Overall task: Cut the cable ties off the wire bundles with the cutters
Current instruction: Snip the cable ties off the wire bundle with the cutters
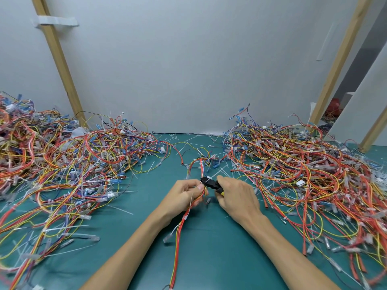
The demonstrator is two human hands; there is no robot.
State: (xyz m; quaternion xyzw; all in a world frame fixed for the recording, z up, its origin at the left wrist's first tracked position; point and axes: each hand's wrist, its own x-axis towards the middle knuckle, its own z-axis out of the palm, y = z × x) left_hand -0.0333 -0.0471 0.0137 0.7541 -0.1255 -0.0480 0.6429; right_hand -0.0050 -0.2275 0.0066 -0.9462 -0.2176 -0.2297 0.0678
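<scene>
Both bare forearms reach in from the near edge and meet over the middle of the green table (209, 264). The left hand (184, 194) is turned palm inward, its fingers curled round a wire bundle (181, 227) of red, orange and yellow leads, with the thumb laid on top close to the tool. The bundle runs from the far side through that fist and trails toward the near edge. The right hand (236, 195) lies back up, fingers wrapped tight round the black-and-yellow handles of the cutters (210, 183). The tool's head points left, to the bundle just beyond the left thumb, where a white cable tie (207, 179) sits at the blades. Whether the blades have closed on it cannot be told. A second tie (185, 217) rings the bundle nearer the wrist. Two heaps flank the hands: a left pile (73, 164) and a right pile (303, 174) of tangled wires.
</scene>
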